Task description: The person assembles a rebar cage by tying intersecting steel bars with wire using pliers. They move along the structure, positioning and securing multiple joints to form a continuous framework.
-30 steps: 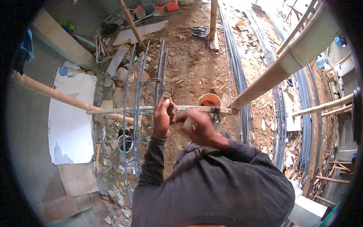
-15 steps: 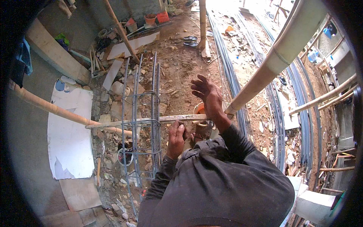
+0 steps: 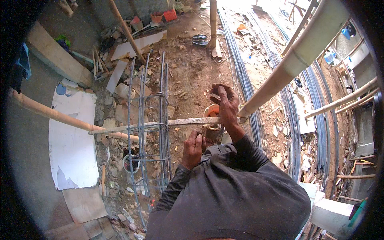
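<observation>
My left hand (image 3: 193, 149) is just on the near side of a horizontal wooden bar (image 3: 182, 122), its fingers curled closed. Whatever they may hold is hidden. Over the bar's right part my right hand (image 3: 227, 110) is raised, fingers bent but apart, with nothing visible in it. To the left of my hands stands a rebar cage (image 3: 163, 108) of long rods tied with square stirrups, and the bar crosses it. Below the bar, partly behind my right hand, is an orange bucket (image 3: 211, 110).
A thick bamboo pole (image 3: 280, 74) slants up to the right of my right hand. Another bamboo pole (image 3: 60, 116) meets the bar at left. Bundles of long rebar (image 3: 242, 72) lie on the rubble-strewn ground. A white board (image 3: 74, 140) is at far left; dark shoes (image 3: 200, 40) sit farther off.
My right hand has come down toward the bar, and its fingers are more bent. My left hand has shifted slightly right and nearer to me, away from the bar.
</observation>
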The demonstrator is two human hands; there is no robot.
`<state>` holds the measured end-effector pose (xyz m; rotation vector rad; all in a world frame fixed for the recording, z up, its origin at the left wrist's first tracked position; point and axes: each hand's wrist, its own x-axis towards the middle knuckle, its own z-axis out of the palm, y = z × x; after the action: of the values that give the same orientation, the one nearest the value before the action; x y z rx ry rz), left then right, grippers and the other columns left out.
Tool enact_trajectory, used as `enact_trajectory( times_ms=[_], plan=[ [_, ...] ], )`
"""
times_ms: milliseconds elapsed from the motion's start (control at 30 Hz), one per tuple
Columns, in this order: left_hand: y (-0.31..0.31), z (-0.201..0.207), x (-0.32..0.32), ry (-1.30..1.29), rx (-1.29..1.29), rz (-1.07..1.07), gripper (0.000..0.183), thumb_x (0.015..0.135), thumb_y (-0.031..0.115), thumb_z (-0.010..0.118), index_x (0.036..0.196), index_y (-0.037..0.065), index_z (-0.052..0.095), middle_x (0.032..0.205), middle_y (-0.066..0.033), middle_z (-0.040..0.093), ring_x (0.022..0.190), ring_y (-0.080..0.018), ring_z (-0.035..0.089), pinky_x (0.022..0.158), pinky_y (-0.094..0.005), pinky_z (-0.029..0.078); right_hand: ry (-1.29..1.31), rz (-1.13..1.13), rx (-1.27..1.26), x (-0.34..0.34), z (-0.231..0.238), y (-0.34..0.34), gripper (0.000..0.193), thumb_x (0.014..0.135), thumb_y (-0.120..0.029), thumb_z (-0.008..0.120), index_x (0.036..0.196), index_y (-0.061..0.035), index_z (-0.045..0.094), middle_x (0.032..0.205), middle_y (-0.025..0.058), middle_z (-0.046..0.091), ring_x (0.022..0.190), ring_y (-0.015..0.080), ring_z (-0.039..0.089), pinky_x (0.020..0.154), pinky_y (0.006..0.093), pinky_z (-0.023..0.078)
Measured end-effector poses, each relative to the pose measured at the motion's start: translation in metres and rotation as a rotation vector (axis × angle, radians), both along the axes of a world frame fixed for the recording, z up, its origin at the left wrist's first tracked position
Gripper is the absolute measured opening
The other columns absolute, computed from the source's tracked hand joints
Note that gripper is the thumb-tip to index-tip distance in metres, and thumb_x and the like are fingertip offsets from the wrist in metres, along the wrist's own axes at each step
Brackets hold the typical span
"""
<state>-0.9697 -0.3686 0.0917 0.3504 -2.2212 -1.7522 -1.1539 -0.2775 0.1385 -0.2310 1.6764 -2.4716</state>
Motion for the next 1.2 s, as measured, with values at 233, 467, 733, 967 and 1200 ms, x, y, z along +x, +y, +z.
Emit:
enact_trajectory(
  times_ms=[233, 467, 733, 967, 1200],
  plan=[
    [0.008, -0.001, 0.004, -0.037, 0.033, 0.028, 0.026, 0.112, 0.017, 0.045, 0.131, 0.004, 0.058, 0.072, -0.0114, 0.063, 0.065, -0.0182, 0.064, 0.061, -0.0362, 0.051, -0.096, -0.038, -0.045, -0.007, 0.002, 0.002, 0.028, 0.115, -0.021, 0.043, 0.132, 0.0005, 0.051, 0.127, 0.0222, 0.071, 0.111, 0.0307, 0.074, 0.089, 0.0418, 0.064],
    [0.006, -0.007, 0.007, -0.056, -0.072, -0.104, 0.035, 0.109, 0.015, 0.048, 0.142, 0.009, 0.059, 0.072, -0.0118, 0.062, 0.062, -0.0181, 0.06, 0.059, -0.0382, 0.05, -0.122, 0.003, -0.071, -0.014, 0.009, 0.004, 0.028, 0.116, -0.019, 0.039, 0.134, 0.0014, 0.047, 0.127, 0.026, 0.071, 0.11, 0.0348, 0.075, 0.088, 0.0447, 0.065],
    [0.003, -0.01, 0.01, -0.043, -0.063, -0.101, 0.032, 0.111, 0.015, 0.047, 0.141, 0.01, 0.058, 0.103, -0.014, 0.08, 0.059, -0.0163, 0.055, 0.057, -0.037, 0.048, -0.125, 0.071, -0.053, -0.012, 0.004, -0.002, 0.034, 0.114, -0.023, 0.046, 0.133, 0.0041, 0.049, 0.118, 0.0279, 0.073, 0.099, 0.0362, 0.077, 0.08, 0.0458, 0.065],
    [-0.002, -0.015, 0.009, -0.081, 0.01, -0.116, 0.031, 0.111, 0.013, 0.044, 0.139, 0.007, 0.058, 0.114, -0.0163, 0.08, 0.092, -0.02, 0.076, 0.08, -0.035, 0.06, -0.129, 0.1, -0.028, -0.009, 0.008, -0.006, 0.031, 0.114, -0.022, 0.048, 0.132, 0.0024, 0.052, 0.117, 0.0267, 0.074, 0.098, 0.0334, 0.077, 0.079, 0.0425, 0.066],
    [-0.008, -0.031, 0.006, -0.069, -0.017, -0.082, 0.029, 0.112, 0.013, 0.042, 0.134, 0.006, 0.059, 0.107, -0.0156, 0.078, 0.093, -0.0218, 0.075, 0.082, -0.0347, 0.059, -0.196, -0.008, -0.158, -0.006, -0.001, -0.015, 0.024, 0.113, -0.023, 0.053, 0.125, -0.0053, 0.061, 0.089, 0.0054, 0.068, 0.068, 0.0104, 0.059, 0.056, 0.0256, 0.048]
  ],
)
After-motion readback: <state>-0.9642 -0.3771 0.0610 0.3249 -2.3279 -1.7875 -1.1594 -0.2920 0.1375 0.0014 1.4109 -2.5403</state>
